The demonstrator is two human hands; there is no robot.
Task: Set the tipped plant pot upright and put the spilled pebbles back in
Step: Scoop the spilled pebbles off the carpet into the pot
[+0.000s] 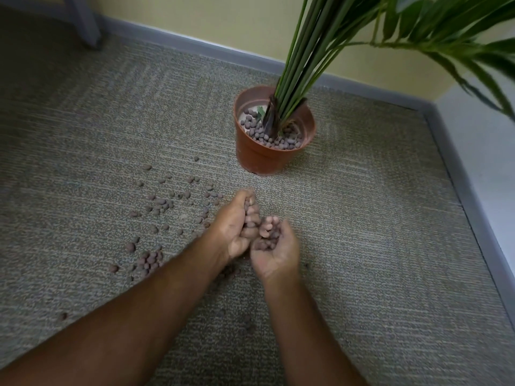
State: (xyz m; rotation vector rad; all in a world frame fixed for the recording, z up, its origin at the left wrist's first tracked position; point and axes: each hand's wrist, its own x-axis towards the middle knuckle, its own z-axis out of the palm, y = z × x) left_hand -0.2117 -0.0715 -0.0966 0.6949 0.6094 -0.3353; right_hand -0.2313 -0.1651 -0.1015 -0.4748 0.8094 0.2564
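A terracotta-coloured plastic pot (257, 157) stands upright on the carpet near the room's corner, with tall green stems (303, 65) rising from it and brown pebbles inside along its near rim. Many brown pebbles (163, 204) lie scattered on the carpet to the left of my hands. My left hand (237, 227) is curled around a handful of pebbles, fingers pressed against my right hand. My right hand (276, 247) is cupped palm up and holds a small heap of pebbles. Both hands hover just above the carpet, in front of the pot.
Grey skirting (195, 43) runs along the yellow wall behind and turns down the right side by a white wall (485, 168). A grey furniture leg (83, 20) stands at the top left. Palm leaves (451, 32) hang over the upper right.
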